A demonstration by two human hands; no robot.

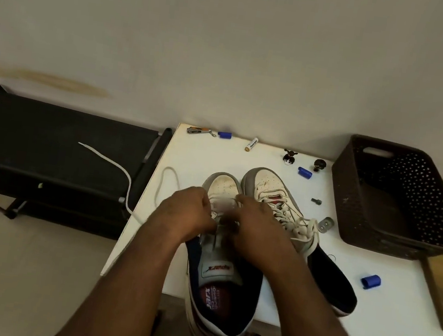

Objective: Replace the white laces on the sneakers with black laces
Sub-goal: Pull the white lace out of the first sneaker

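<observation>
Both my left hand [194, 212] and right hand [252, 223] curl over the near sneaker [219, 253] – what they pinch I cannot tell – and its soft, limp white lace [129, 186], trailing left of my left hand, is best taken by its stiff tip.

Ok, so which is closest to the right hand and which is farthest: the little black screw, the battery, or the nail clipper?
Going out from the right hand, in the head view:
1. The black screw, on the table to the hand's right, is nearest.
2. The battery, near the table's back edge, comes next.
3. The nail clipper, at the back left corner, is farthest.
</observation>
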